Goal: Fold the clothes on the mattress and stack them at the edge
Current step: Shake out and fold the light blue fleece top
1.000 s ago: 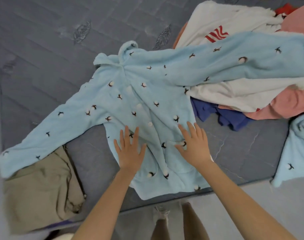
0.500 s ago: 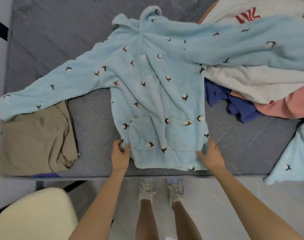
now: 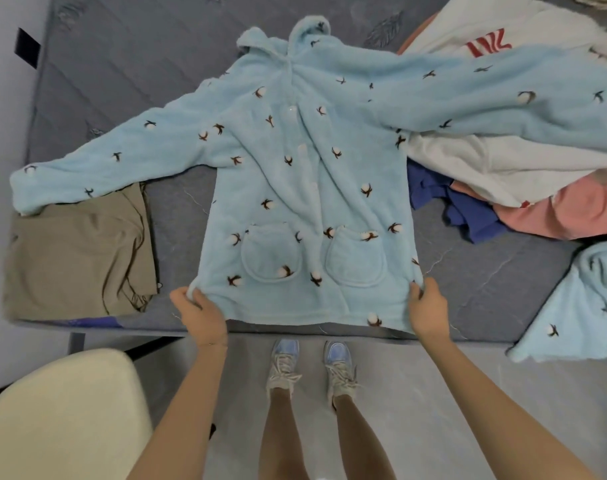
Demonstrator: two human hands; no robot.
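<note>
Your left hand (image 3: 199, 315) pinches the lower left corner of the light blue fleece jacket (image 3: 305, 188), and your right hand (image 3: 428, 311) grips the lower right corner, fingers curled over the hem on both sides. The jacket lies face up on the grey mattress (image 3: 128, 81), hood pointing away from you and hem at the near edge (two round pockets sit just above it). Its left sleeve stretches out so that the cuff rests on the far edge of a folded khaki garment (image 3: 77, 261) lying at the mattress edge. Its right sleeve runs across a heap of unfolded clothes: a white top (image 3: 502, 168), a pink piece (image 3: 572, 209) and a navy piece (image 3: 461, 209) just beside the jacket's side. Another light blue fleece piece (image 3: 579, 306) hangs over the near edge at your far right. A cream chair (image 3: 59, 417) stands on the floor at your left.
</note>
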